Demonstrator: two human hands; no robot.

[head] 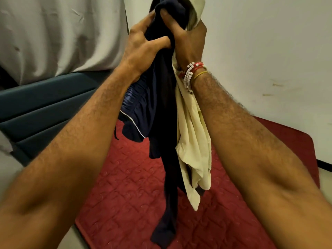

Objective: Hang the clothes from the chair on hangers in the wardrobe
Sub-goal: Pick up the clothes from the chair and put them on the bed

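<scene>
Both my hands are raised at the top centre, holding a bundle of clothes in the air. My left hand [143, 42] grips dark navy clothes [159, 112], one piece with a gathered waistband and a thin white stripe. My right hand [190, 38] grips the top of the navy cloth together with a cream garment [194, 141] that hangs down beside it. The clothes dangle above a red quilted mat [129, 194]. No hanger, chair or wardrobe is in view.
A bed with a pale grey sheet [53, 33] and a dark teal base [45, 105] stands at the left. A white wall [269, 51] fills the right, with a dark skirting strip low down. Bracelets of beads and thread circle my right wrist.
</scene>
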